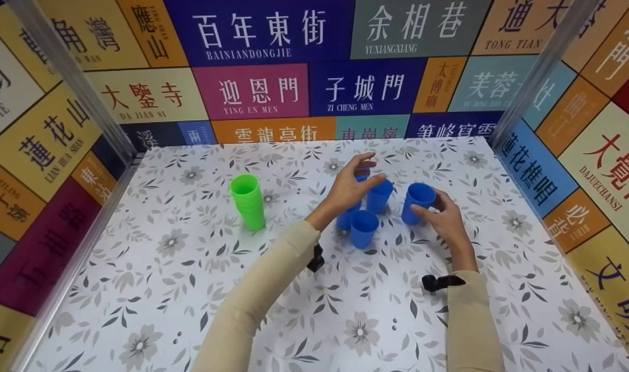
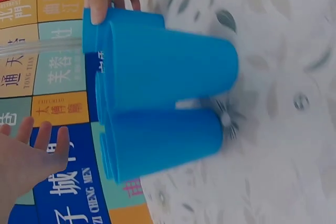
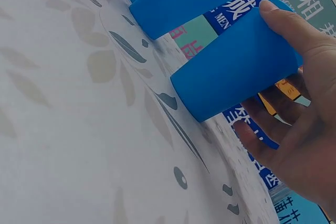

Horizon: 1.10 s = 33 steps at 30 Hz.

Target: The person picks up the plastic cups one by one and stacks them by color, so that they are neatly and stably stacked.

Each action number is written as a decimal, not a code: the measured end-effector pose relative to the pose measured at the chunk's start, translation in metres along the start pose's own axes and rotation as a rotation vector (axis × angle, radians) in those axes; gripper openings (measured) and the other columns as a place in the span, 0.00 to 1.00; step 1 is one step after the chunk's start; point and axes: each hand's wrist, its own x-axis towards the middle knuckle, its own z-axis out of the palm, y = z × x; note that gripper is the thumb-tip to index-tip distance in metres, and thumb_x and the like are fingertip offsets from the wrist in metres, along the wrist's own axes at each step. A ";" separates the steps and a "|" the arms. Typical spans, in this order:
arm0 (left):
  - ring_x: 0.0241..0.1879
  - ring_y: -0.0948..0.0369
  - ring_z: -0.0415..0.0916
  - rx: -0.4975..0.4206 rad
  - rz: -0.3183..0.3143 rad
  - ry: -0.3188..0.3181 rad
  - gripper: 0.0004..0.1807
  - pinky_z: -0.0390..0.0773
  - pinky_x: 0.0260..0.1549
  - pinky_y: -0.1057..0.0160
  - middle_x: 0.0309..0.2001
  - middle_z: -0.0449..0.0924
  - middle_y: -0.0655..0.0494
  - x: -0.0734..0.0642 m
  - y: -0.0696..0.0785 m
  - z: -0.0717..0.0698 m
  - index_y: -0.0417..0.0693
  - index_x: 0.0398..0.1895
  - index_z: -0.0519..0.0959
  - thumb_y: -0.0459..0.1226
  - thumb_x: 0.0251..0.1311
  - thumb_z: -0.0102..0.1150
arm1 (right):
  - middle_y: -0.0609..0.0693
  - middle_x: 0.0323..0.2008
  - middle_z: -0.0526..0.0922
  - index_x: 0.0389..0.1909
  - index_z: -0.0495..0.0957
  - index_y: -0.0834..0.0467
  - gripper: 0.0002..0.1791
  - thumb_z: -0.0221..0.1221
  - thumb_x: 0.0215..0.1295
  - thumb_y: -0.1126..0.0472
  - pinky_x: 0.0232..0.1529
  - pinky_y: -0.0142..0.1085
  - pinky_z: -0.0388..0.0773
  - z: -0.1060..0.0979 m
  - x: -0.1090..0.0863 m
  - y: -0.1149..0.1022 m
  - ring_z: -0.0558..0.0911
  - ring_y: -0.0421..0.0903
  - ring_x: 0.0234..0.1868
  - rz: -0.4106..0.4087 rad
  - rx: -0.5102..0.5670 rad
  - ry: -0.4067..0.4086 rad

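My right hand (image 1: 448,219) holds a blue cup (image 1: 417,204) by its upper wall, thumb on the near side and fingers on the far side; the cup is upright. In the right wrist view this cup (image 3: 239,64) has its base right at the tabletop. My left hand (image 1: 345,188) hovers over a cluster of other blue cups with its fingers extended, and in the left wrist view it shows apart from them. One blue cup (image 1: 364,230) stands nearest me and another (image 1: 380,196) just behind it. Others in the cluster are partly hidden by the left hand.
A stack of bright green cups (image 1: 248,204) stands left of the blue ones. The table (image 1: 314,320) has a white leaf-and-flower cover. Panels with Chinese lettering (image 1: 252,90) rise along its back and sides.
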 end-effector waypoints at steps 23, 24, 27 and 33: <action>0.72 0.46 0.65 0.069 -0.066 -0.164 0.40 0.70 0.68 0.42 0.72 0.68 0.46 -0.023 -0.066 -0.058 0.54 0.75 0.63 0.44 0.61 0.69 | 0.63 0.72 0.66 0.77 0.57 0.56 0.49 0.68 0.61 0.42 0.77 0.59 0.55 0.004 0.000 -0.002 0.63 0.60 0.75 0.014 -0.059 -0.034; 0.72 0.46 0.64 0.066 -0.073 -0.173 0.41 0.69 0.68 0.42 0.72 0.68 0.45 -0.023 -0.069 -0.059 0.54 0.75 0.63 0.43 0.60 0.70 | 0.63 0.72 0.66 0.77 0.57 0.55 0.49 0.68 0.61 0.42 0.77 0.59 0.54 0.004 0.000 -0.002 0.63 0.61 0.75 0.013 -0.062 -0.034; 0.72 0.46 0.64 0.052 -0.086 -0.191 0.42 0.68 0.69 0.41 0.73 0.67 0.43 -0.025 -0.077 -0.059 0.53 0.76 0.62 0.42 0.59 0.71 | 0.63 0.73 0.66 0.77 0.56 0.54 0.49 0.68 0.61 0.43 0.77 0.59 0.54 0.004 0.000 -0.003 0.63 0.61 0.75 0.019 -0.055 -0.036; 0.72 0.47 0.65 0.024 -0.094 -0.203 0.43 0.68 0.70 0.44 0.72 0.68 0.44 -0.028 -0.087 -0.055 0.52 0.76 0.62 0.41 0.59 0.71 | 0.61 0.74 0.64 0.78 0.56 0.54 0.50 0.69 0.60 0.42 0.77 0.59 0.55 0.003 0.000 -0.004 0.61 0.61 0.76 0.044 -0.041 -0.038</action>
